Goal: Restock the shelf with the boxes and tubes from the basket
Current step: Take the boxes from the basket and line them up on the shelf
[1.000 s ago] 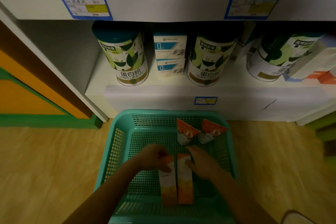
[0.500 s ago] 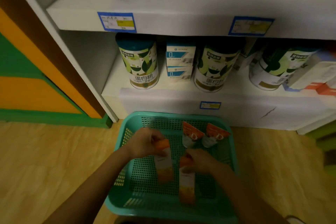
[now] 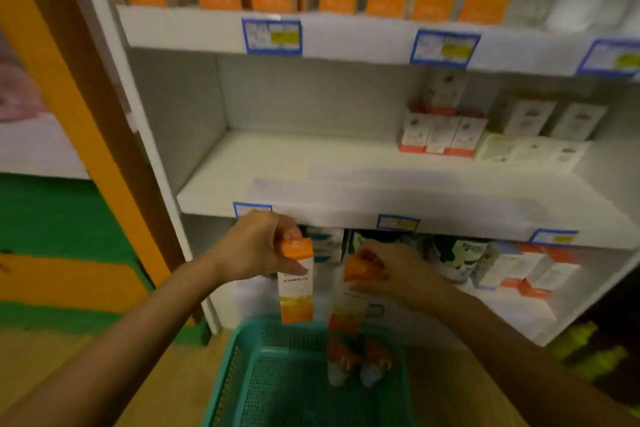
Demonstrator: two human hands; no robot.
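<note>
**Restocking: the lift before placement**

The left hand (image 3: 256, 246) grips the orange top of the left box (image 3: 296, 282), thumb across its face. The box hangs upright, long axis vertical, just below the front edge of the shelf (image 3: 294, 163). The right hand (image 3: 391, 274) holds the top of the right box (image 3: 348, 302) with curled fingers. This box is blurred and slightly tilted, and sits a little lower under the same edge.

Each box hangs beneath its grip, and the left hand is nearer the shelf edge. The likely next move is to raise both over that edge and stand them up.

The shelf's left half is bare — ample room — while small boxes (image 3: 440, 135) fill its right end. Below the shelf, on the floor, the basket (image 3: 228, 367) holds two tubes (image 3: 356, 360).
</note>
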